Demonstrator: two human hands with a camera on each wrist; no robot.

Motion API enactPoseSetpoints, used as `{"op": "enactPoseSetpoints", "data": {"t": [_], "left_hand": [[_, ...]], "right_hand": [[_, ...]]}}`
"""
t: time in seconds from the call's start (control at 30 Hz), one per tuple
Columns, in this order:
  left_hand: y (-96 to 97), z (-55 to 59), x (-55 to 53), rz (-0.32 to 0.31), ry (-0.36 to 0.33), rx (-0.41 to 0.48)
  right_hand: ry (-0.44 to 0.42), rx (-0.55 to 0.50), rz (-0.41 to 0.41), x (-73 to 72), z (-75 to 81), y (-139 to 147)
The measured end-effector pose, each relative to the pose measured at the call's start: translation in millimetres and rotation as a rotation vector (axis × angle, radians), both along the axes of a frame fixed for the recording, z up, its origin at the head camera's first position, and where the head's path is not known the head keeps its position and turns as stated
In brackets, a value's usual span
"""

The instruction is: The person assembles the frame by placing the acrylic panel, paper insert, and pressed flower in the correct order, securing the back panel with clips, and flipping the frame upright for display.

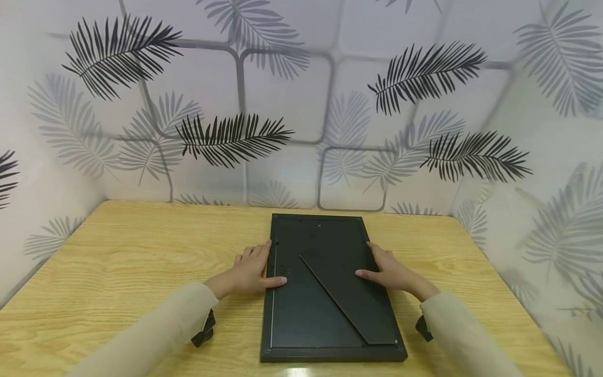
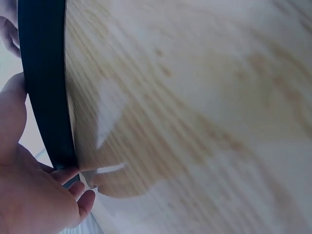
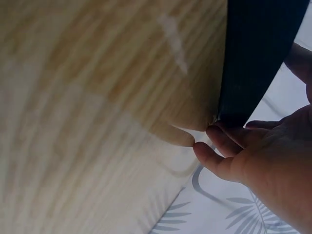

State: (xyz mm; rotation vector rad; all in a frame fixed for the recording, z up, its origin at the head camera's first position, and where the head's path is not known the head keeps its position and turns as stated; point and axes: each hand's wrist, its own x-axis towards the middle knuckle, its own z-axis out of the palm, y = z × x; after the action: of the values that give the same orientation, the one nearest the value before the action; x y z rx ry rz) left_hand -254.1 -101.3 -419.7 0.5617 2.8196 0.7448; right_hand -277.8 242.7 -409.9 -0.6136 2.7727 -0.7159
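A black picture frame [image 1: 306,319] lies face down on the wooden table, its back panel up. An easel leg [image 1: 350,302] runs diagonally across that back, folded flat against it. My left hand [image 1: 249,271] holds the frame's left side, thumb over the back and fingers along the outer edge. On the opposite side my right hand [image 1: 392,272] does the same. In the left wrist view, fingertips of the left hand [image 2: 36,192] reach the lower edge of the dark frame side [image 2: 46,73]. The right wrist view has the right fingertips low against the frame side [image 3: 258,53].
The light wood-grain table [image 1: 165,246] stretches out on both sides of the frame. Behind it and at both sides rise pale walls [image 1: 282,178] patterned with dark and grey leaves. A black strap [image 1: 204,331] shows under the left sleeve, another [image 1: 424,329] under the right.
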Motion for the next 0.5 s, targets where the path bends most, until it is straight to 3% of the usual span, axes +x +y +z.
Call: {"op": "enactPoseSetpoints", "data": {"t": [0.5], "left_hand": [[1.3,-1.6,-2.1,0.034,-0.034,0.087]], "right_hand": [[0.087,-0.032,0.016,2.3,-3.8,-4.9]]}}
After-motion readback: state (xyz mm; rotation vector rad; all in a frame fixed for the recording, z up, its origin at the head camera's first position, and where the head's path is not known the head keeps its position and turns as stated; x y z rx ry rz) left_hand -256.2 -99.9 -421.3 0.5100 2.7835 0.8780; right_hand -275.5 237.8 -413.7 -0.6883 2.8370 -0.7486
